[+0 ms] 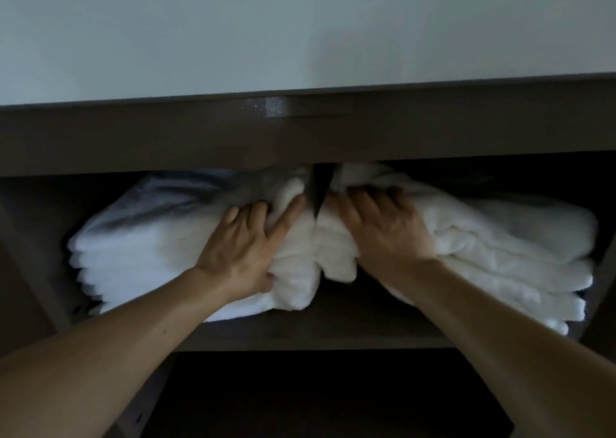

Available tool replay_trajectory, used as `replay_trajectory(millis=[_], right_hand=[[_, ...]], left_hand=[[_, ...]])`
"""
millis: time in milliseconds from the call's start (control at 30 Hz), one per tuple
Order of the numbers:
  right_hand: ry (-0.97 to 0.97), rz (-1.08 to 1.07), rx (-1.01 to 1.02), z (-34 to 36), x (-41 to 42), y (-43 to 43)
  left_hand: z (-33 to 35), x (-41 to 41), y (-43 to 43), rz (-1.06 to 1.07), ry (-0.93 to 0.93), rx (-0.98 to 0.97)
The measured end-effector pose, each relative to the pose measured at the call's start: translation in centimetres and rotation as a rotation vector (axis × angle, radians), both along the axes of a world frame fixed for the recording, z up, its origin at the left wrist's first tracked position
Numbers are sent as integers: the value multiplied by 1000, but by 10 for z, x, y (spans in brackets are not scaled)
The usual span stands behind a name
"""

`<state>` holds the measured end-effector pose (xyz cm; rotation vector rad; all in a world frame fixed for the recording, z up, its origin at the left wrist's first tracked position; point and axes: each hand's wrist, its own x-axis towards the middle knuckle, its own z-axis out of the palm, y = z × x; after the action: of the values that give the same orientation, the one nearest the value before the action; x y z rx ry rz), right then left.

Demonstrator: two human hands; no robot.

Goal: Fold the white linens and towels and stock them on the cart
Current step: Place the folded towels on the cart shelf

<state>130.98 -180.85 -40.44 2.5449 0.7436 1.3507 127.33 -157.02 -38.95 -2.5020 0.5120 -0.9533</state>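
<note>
Head view: we see white towels in two piles on the cart [200,137] shelf [333,332], touching at the middle. Our left hand [243,247] presses flat, fingers spread, on the left stack [140,254]. Our right hand [386,231] curls its fingers into the right stack [500,254].

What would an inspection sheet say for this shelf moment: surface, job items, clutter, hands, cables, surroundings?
Surface: dark shelf, its front strip bare.
Job's things: left towel stack and right towel stack, white, folded, side by side on the shelf.
Clutter: nothing seen.
Hands: left hand lies spread on the left towel stack, thumb at its front edge; right hand curls its fingers into the right towel stack.
Cables: nothing seen.
Surroundings: dark top panel above the towels; pale flat surface beyond it; dark space below the shelf.
</note>
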Motion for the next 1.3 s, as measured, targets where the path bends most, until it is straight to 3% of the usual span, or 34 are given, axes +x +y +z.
replay_trajectory(millis=[133, 300, 433, 633, 767, 900, 1133, 1233, 1300], right_hand=[[178, 77, -17, -60, -19, 8], [242, 111, 43, -45, -22, 6], [361, 16, 69, -55, -41, 14], [344, 56, 93, -13, -31, 8], [634, -219, 112, 12, -13, -5], [824, -181, 47, -16, -14, -8], [864, -97, -75, -2, -18, -3], [751, -2, 80, 17, -19, -46], [684, -146, 127, 28, -12, -87]], left_hand=[[-8, -5, 9, -103, 2, 10], [-7, -5, 11, -108, 31, 34], [-7, -5, 10, -78, 93, 20], [17, 7, -19, -93, 56, -173], [25, 22, -50, -65, 164, -339], [6, 17, -60, 10, 280, -306], [36, 29, -92, 64, 306, -198], [41, 44, -127, -15, 197, -187], [32, 52, -140, -52, 220, -119]])
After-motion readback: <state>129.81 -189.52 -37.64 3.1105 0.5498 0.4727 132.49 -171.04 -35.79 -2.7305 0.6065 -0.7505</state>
